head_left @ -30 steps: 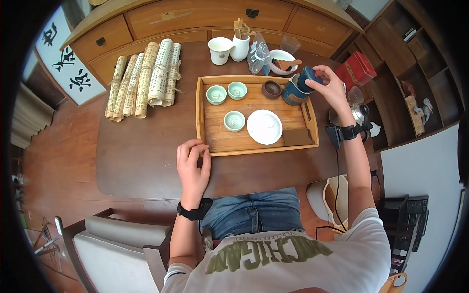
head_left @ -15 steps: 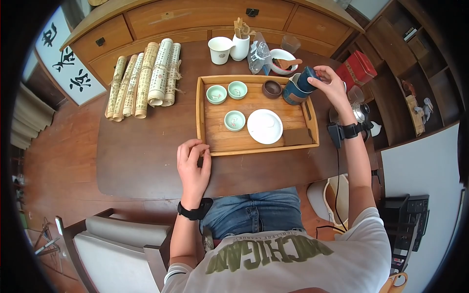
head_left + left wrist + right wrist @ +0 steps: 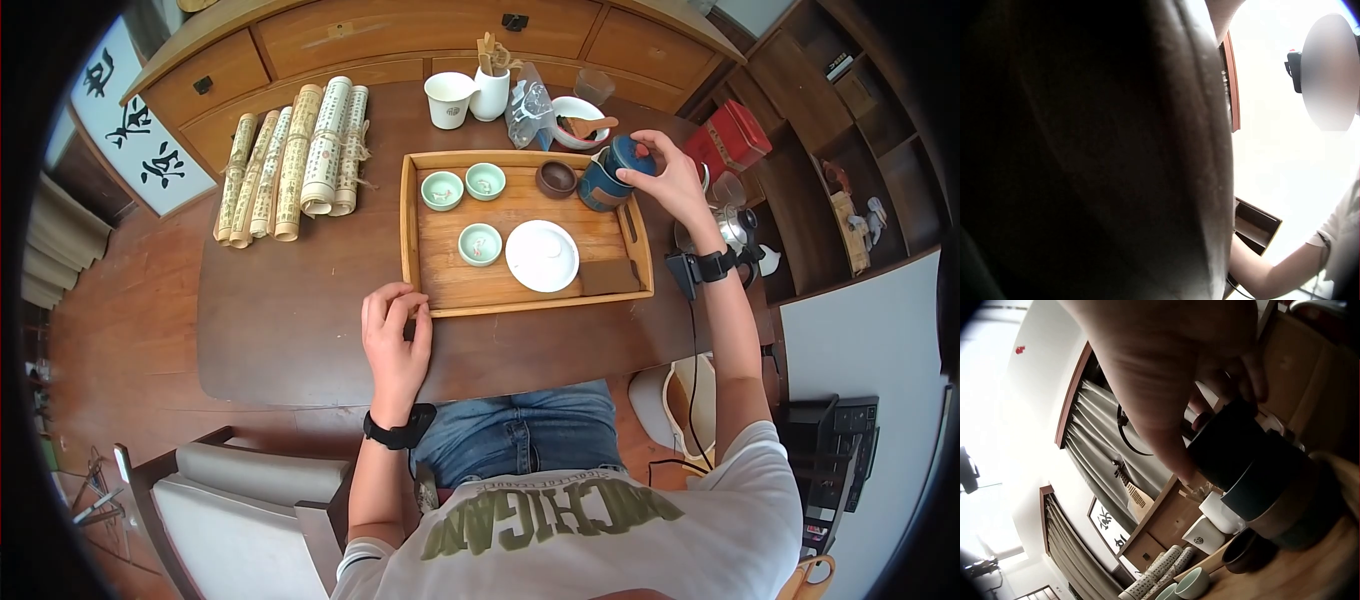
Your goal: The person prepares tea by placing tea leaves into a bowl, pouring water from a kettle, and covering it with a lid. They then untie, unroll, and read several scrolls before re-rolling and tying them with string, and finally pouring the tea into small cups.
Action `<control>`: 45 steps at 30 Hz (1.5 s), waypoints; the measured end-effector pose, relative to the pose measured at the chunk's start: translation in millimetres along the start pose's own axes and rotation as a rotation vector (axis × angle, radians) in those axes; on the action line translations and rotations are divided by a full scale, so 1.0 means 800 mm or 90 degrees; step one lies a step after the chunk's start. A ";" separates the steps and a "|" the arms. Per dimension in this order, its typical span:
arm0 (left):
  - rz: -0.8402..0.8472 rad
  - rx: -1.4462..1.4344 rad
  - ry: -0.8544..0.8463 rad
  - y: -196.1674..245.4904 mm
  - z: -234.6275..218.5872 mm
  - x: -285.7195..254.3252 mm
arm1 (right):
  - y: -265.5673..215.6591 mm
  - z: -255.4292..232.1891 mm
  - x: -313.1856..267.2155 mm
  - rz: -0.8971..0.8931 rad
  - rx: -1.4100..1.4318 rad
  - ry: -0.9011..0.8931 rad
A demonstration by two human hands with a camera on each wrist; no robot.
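Note:
My right hand (image 3: 672,186) grips a dark blue lidded cup (image 3: 632,152) with a reddish knob on top. It is over the mouth of a blue pitcher (image 3: 603,187) with a brown band, at the tray's back right corner. In the right wrist view the cup (image 3: 1229,444) stands slightly tilted, its lower end at the pitcher's rim. My left hand (image 3: 396,335) rests with loosely curled fingers at the front left corner of the wooden tray (image 3: 530,309). The left wrist view is mostly blocked by a dark surface.
Three pale green cups (image 3: 480,244), a white lidded bowl (image 3: 541,256), a small brown cup (image 3: 556,179) and a folded brown cloth (image 3: 609,276) are on the tray. Rolled bamboo scrolls (image 3: 325,150) lie left. A white bowl (image 3: 577,112) and a kettle (image 3: 738,228) stand behind and right.
The blue cup in my right hand tipped over the pitcher, then came back more upright and sits lower over its mouth. My left hand has kept still.

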State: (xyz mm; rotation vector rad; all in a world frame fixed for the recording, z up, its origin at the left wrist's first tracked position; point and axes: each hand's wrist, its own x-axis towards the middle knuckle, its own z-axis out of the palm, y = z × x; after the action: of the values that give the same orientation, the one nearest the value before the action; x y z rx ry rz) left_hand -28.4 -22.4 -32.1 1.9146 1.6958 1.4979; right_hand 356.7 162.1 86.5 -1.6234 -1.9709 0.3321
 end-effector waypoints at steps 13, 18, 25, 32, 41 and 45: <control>-0.007 0.000 -0.010 0.000 0.000 0.000 | 0.005 0.015 -0.002 -0.028 -0.064 -0.023; -0.013 0.001 -0.008 -0.001 0.002 -0.001 | 0.003 0.014 -0.003 -0.037 -0.067 -0.035; -0.014 0.006 -0.014 0.001 0.002 0.002 | 0.024 0.011 0.004 -0.142 -0.001 0.061; -0.019 0.008 -0.014 0.003 0.002 0.000 | 0.009 -0.007 0.016 -0.125 -0.055 -0.023; -0.026 0.005 -0.014 0.005 0.003 0.001 | 0.013 -0.020 0.020 -0.004 0.044 0.002; -0.029 0.006 -0.017 0.004 0.003 0.000 | 0.049 -0.013 0.032 0.034 0.241 0.025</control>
State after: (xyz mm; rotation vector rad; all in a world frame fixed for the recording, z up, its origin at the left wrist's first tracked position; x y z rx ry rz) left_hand -24.7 -22.5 -31.2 1.8789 1.7258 1.4448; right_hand 391.6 193.9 81.3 -1.4265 -1.7118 0.6462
